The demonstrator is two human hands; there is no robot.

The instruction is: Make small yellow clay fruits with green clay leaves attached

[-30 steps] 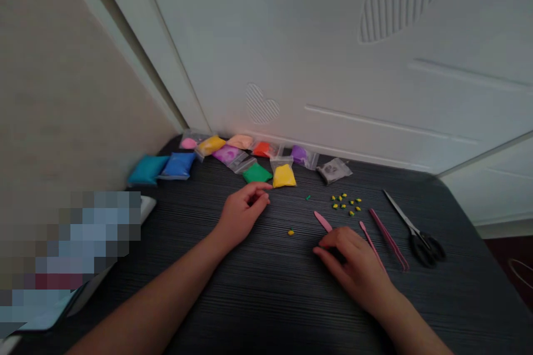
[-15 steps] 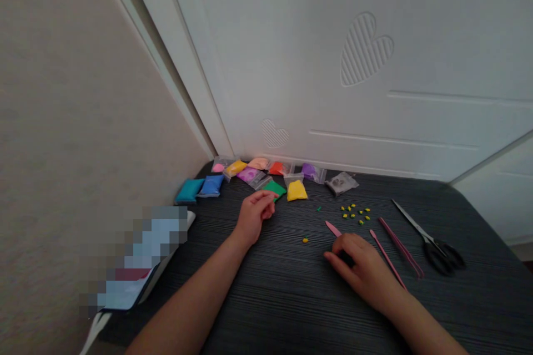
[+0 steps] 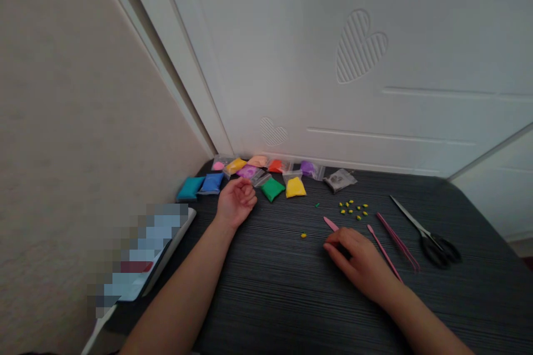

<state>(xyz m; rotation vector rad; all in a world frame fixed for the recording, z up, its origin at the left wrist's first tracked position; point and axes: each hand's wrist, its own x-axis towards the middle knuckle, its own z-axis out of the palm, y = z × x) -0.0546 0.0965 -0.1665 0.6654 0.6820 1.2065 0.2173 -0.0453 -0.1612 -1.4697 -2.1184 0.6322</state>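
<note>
My left hand (image 3: 237, 202) is turned partly palm up, just left of the green clay packet (image 3: 272, 189). Its fingers are curled in, and what they hold, if anything, is too small or hidden to see. My right hand (image 3: 358, 260) rests loosely on the table with fingers bent and thumb apart from the palm. From under its fingers sticks out the blade of a pink modelling knife (image 3: 331, 224); the rest of it is hidden. A small yellow clay piece (image 3: 303, 236) lies between the hands. Farther back is a tiny green bit (image 3: 317, 205), beside several yellow-and-green pieces (image 3: 350, 211).
Right of my right hand lie a thin pink tool (image 3: 385, 252), pink tweezers (image 3: 397, 241) and black-handled scissors (image 3: 431, 241). Clay packets, including a yellow one (image 3: 295, 187) and a blue one (image 3: 211, 183), line the back. A blurred-out device (image 3: 145, 255) leans at left.
My left hand has drawn back to the left from the green packet and rolled palm up, uncovering the packet. My right hand stays over the modelling knife, its thumb slightly nearer the forefinger.
</note>
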